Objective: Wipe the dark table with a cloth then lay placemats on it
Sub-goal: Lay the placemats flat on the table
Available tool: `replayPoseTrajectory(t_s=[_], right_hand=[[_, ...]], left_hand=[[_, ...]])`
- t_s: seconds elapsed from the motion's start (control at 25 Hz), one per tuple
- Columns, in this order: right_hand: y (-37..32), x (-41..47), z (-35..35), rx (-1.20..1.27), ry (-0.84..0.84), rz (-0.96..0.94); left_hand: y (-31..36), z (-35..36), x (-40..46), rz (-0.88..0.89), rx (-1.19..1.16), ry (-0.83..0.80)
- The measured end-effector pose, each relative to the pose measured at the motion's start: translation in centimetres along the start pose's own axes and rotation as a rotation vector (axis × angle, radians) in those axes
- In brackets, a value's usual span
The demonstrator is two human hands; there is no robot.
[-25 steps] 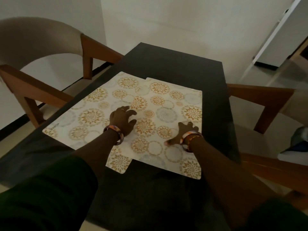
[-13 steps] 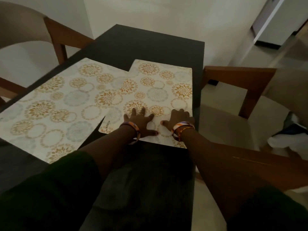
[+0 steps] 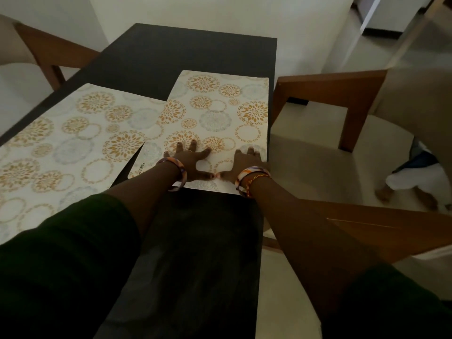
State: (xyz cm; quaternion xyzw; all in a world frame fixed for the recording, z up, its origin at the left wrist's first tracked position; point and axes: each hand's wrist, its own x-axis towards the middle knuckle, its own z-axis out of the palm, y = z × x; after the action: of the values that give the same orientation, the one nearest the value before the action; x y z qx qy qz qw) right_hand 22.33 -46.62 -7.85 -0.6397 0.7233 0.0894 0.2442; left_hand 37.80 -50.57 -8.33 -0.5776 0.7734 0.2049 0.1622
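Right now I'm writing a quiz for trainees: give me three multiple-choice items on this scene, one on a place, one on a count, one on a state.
1. Where do both hands rest?
A. right placemat
B. left placemat
C. chair

2. How many placemats lie on the table?
A. one
B. two
C. four

3. How are the fingers?
A. clenched in fists
B. pinching a cloth
C. spread flat

Answers:
1 A: the left hand and right hand press the right placemat at its near edge.
2 B: it and the left placemat lie on the dark table.
3 C: the fingers lie straight on the mat.

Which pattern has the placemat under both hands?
Head view: the placemat is cream with gold and grey floral circles.
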Motion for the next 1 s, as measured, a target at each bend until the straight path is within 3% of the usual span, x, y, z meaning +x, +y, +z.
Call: replayPoseTrajectory(t_s=[0.68,1.0], right_hand=[[-0.48,0.2,-0.65,-0.036,-0.008,0.054],[-0.88,-0.34,-0.7,-0.068,0.075,-0.001]], left_hand=[[-0.13,-0.23,0.86,0.043,0.008,0.007],[-0.11,-0.26,0.94,0.051,0.009,-0.01]])
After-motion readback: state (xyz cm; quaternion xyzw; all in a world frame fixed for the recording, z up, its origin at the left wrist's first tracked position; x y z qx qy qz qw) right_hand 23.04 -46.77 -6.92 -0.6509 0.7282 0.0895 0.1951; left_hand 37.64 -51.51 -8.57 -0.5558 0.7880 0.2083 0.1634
